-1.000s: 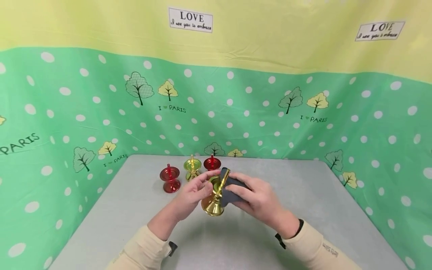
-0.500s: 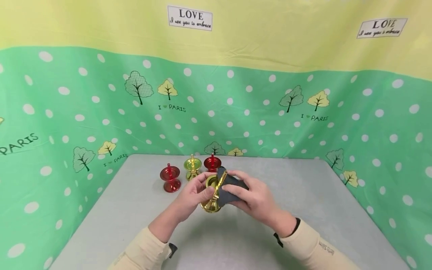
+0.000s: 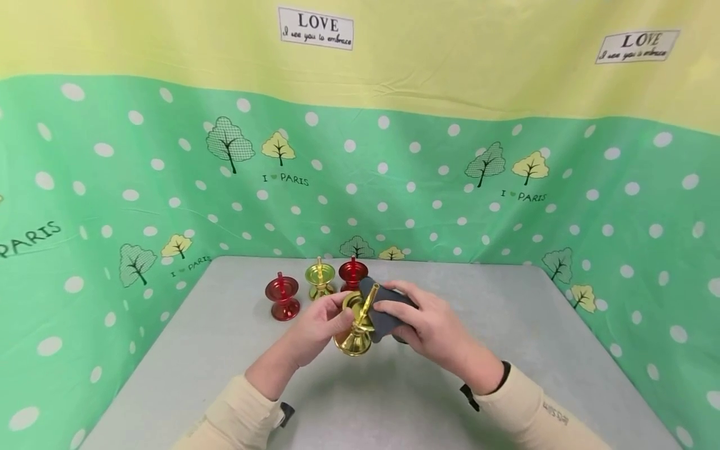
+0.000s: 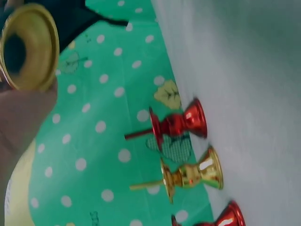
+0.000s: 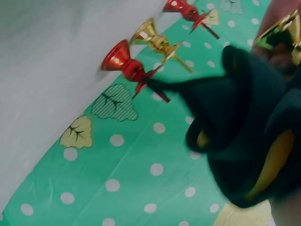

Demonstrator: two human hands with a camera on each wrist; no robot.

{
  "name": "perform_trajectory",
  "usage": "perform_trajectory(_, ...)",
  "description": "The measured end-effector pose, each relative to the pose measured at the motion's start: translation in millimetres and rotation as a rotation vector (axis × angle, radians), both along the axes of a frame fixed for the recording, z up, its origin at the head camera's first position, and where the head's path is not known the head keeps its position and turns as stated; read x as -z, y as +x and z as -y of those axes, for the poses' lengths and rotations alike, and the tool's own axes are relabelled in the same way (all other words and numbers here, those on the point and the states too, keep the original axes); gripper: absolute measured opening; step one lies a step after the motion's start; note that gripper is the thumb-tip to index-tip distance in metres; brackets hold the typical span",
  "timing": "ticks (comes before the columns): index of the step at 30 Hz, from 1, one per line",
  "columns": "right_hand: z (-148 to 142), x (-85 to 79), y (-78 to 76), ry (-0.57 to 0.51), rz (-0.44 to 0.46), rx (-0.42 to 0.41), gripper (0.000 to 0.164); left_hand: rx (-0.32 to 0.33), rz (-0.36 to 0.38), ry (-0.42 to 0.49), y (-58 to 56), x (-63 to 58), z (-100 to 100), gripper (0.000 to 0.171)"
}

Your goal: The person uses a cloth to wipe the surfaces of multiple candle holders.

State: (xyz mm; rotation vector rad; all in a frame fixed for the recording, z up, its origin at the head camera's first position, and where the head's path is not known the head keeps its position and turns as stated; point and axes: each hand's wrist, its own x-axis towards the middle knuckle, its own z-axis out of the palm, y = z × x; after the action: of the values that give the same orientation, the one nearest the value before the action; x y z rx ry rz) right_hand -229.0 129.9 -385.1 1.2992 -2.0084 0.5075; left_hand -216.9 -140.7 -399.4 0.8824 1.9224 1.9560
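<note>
In the head view my left hand (image 3: 315,328) grips a shiny gold candle holder (image 3: 353,344) by its dish, lifted off the table and tilted. Its spike slants up to the right. My right hand (image 3: 439,328) holds a dark grey cloth (image 3: 387,315) against the right side of the dish and spike. Folds of the cloth (image 5: 235,108) fill much of the right wrist view. From the left wrist, the gold holder's round base (image 4: 48,52) shows, somewhat blurred. Part of the dish is hidden behind my fingers and the cloth.
Behind my hands stand a red candle holder (image 3: 285,309) at the left, a second gold one (image 3: 320,274), and another red one (image 3: 352,272), partly covered by the cloth. The grey table (image 3: 236,356) ends at a green and yellow curtain (image 3: 382,169).
The cloth and the fingers of my right hand have shifted slightly on the gold candle holder. The holder has moved a little left and its tilt has altered slightly. The standing holders stay put.
</note>
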Motion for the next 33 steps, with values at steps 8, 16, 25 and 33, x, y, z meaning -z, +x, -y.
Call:
perform_trajectory(8,11.6,-0.1,14.4,-0.055,-0.097,0.117,0.044,-0.291,-0.011,0.038,11.0,-1.1,-22.2,0.088)
perform_trajectory(16,9.8,3.1,14.3,-0.050,-0.101,0.070,0.036,-0.261,-0.041,0.005,10.5,0.0,-18.5,0.075)
perform_trajectory(25,-3.1,-3.2,-1.9,0.017,-0.196,-0.103,0.027,0.075,-0.028,-0.008,-1.1,-0.3,3.4,0.065)
perform_trajectory(33,12.8,2.4,12.0,-0.048,-0.404,0.205,0.027,-0.262,-0.021,-0.069,4.6,-2.9,-16.0,0.070)
